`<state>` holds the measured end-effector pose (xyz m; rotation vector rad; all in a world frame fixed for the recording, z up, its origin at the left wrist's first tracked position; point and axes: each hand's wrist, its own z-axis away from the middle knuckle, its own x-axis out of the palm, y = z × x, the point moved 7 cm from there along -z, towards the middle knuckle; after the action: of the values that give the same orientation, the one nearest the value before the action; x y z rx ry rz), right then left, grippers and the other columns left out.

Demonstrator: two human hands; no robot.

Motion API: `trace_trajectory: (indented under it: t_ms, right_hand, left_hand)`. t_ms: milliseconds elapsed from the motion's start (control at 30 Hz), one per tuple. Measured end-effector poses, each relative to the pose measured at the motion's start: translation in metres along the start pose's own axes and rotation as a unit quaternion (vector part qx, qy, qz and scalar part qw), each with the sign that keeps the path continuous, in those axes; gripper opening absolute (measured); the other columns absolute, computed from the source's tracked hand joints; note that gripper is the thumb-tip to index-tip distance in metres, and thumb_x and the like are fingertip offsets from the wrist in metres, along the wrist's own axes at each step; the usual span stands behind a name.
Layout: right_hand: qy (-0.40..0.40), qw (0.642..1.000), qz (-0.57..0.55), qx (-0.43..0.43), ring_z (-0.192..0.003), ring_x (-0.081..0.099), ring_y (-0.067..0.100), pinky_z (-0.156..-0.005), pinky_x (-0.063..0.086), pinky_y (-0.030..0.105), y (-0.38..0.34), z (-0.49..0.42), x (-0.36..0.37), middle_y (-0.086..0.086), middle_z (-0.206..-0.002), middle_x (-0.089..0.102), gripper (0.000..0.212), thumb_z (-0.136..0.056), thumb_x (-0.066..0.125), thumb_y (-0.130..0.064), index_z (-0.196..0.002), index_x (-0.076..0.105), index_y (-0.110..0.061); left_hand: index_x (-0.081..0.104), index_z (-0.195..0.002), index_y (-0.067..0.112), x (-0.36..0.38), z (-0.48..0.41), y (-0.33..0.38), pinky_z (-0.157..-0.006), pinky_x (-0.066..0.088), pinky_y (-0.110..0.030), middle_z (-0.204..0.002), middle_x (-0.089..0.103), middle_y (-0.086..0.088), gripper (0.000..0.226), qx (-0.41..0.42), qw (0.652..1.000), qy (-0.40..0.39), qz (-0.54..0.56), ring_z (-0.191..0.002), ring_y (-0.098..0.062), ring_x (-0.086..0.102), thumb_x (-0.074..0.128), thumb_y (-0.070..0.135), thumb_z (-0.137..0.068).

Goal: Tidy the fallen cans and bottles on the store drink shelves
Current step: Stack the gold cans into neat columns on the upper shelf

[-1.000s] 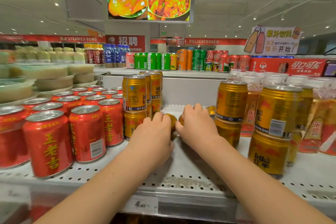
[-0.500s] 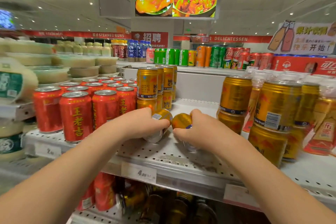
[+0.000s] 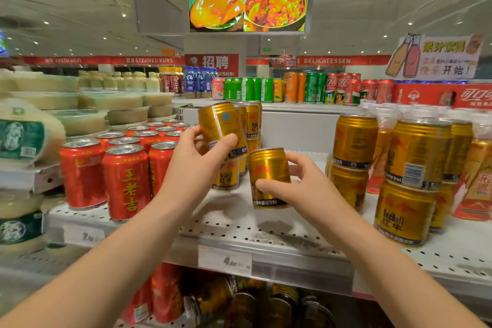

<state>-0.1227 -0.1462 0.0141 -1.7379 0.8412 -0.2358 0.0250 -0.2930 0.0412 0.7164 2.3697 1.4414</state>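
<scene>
The left hand [image 3: 195, 165] grasps a tilted gold metal can [image 3: 221, 122] with ribbed ends, thumb across its front and fingers behind. It is lifted clear of the white perforated metal shelf [image 3: 239, 226], just in front of the two-high stack of matching gold cans [image 3: 253, 120]. The right hand [image 3: 308, 189] clasps a lower gold metal can [image 3: 269, 165] between thumb and curled fingers. That can is nearly upright, its base at the shelf surface in the open gap; whether it already touches cannot be told. The lower can looks best dealt with first. Bring it fully vertical, set its base flat on the shelf and let go only once it stands without rocking. The raised can should be turned upright before it descends, then lowered straight down, either onto a settled can's rim or onto bare shelf beside the stack. Sliding it in sideways risks knocking the neighbours. The round red aluminium cans [image 3: 125, 181] stand near on the left and the taller gold stacks [image 3: 354, 157] on the right, so the elbows should stay tucked in. Labels facing forward would finish the row neatly.
</scene>
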Motion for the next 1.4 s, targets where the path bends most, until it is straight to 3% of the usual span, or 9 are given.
trace_trajectory:
  t_ms: [167,400,567,700,833,967,1067,1200,1400]
  right_hand:
    - [0.040,0.999,-0.011,-0.007,-0.102,0.063,-0.003,-0.067,0.052,0.011,0.002,-0.002,0.024,-0.015,-0.131,0.055,0.080,-0.073,0.088,-0.038,-0.140,0.045,-0.037]
    - [0.042,0.998,-0.031,-0.021,-0.102,0.068,-0.002,-0.077,0.058,0.020,0.011,0.001,0.074,-0.028,-0.108,0.067,0.078,-0.065,0.088,-0.045,-0.131,0.045,-0.045]
    - [0.062,0.998,0.030,-0.015,-0.108,0.062,-0.007,-0.081,0.055,0.015,0.011,0.005,0.078,-0.033,-0.114,0.062,0.067,-0.068,0.084,-0.049,-0.114,0.038,-0.065]
    - [0.090,0.992,0.088,-0.005,-0.107,0.060,-0.009,-0.084,0.048,0.013,0.014,0.006,0.075,-0.031,-0.114,0.060,0.070,-0.076,0.083,-0.045,-0.124,0.035,-0.059]
    - [0.105,0.988,0.110,-0.004,-0.097,0.056,-0.020,-0.071,0.044,0.004,0.015,0.007,0.074,-0.041,-0.104,0.056,0.066,-0.078,0.082,-0.045,-0.121,0.034,-0.061]
    - [0.141,0.979,0.146,0.005,-0.094,0.060,-0.011,-0.074,0.049,0.012,0.016,0.003,0.066,-0.036,-0.102,0.056,0.055,-0.079,0.081,-0.043,-0.103,0.038,-0.069]
    - [0.156,0.960,0.230,0.021,-0.102,0.059,0.003,-0.084,0.053,0.028,0.016,-0.006,0.053,-0.017,-0.112,0.055,0.053,-0.079,0.077,-0.048,-0.117,0.041,-0.054]
    - [0.157,0.941,0.296,0.047,-0.107,0.058,0.014,-0.090,0.053,0.034,0.016,-0.022,0.034,-0.007,-0.118,0.053,0.060,-0.082,0.076,-0.045,-0.133,0.045,-0.036]
    - [0.166,0.924,0.340,0.063,-0.111,0.059,0.018,-0.091,0.053,0.034,0.025,-0.035,0.012,-0.003,-0.123,0.057,0.052,-0.091,0.069,-0.037,-0.136,0.043,-0.028]
  left_hand:
    - [0.057,-0.126,0.030,-0.010,-0.011,0.006,-0.095,0.057,-0.042,-0.116,0.074,0.011,0.051,0.026,0.999,-0.035,0.025,-0.107,-0.006,0.071,0.082,0.043,-0.083]
    - [0.056,-0.124,0.024,-0.006,-0.025,-0.004,-0.084,0.061,-0.028,-0.112,0.075,0.007,0.049,0.034,0.993,-0.105,0.038,-0.100,-0.003,0.072,0.084,0.029,-0.084]
    - [0.054,-0.127,0.026,-0.002,-0.027,-0.011,-0.080,0.062,-0.026,-0.113,0.073,0.010,0.055,0.024,0.988,-0.154,0.014,-0.101,-0.001,0.071,0.084,0.037,-0.083]
    - [0.052,-0.133,0.036,0.001,-0.021,-0.009,-0.075,0.059,-0.022,-0.114,0.070,0.017,0.060,0.051,0.979,-0.190,-0.058,-0.102,0.001,0.068,0.080,0.051,-0.082]
    - [0.051,-0.138,0.037,0.003,-0.018,-0.011,-0.090,0.060,-0.033,-0.117,0.070,0.018,0.060,0.055,0.976,-0.195,-0.077,-0.105,0.001,0.068,0.076,0.054,-0.086]
    - [0.049,-0.140,0.027,0.014,-0.020,-0.021,-0.094,0.059,-0.037,-0.118,0.070,0.011,0.064,0.023,0.979,-0.192,-0.066,-0.103,-0.003,0.070,0.080,0.042,-0.086]
    - [0.048,-0.138,0.027,0.029,-0.025,-0.028,-0.094,0.057,-0.031,-0.118,0.069,0.014,0.062,0.039,0.978,-0.179,-0.102,-0.104,0.001,0.068,0.078,0.043,-0.087]
    - [0.042,-0.132,0.036,0.056,-0.032,-0.032,-0.071,0.041,-0.005,-0.104,0.062,0.029,0.054,0.070,0.965,-0.185,-0.173,-0.095,0.015,0.059,0.075,0.040,-0.089]
    - [0.043,-0.142,0.032,0.091,-0.052,-0.042,-0.086,0.048,-0.020,-0.119,0.064,0.018,0.061,0.072,0.962,-0.180,-0.190,-0.109,-0.004,0.062,0.075,0.033,-0.091]
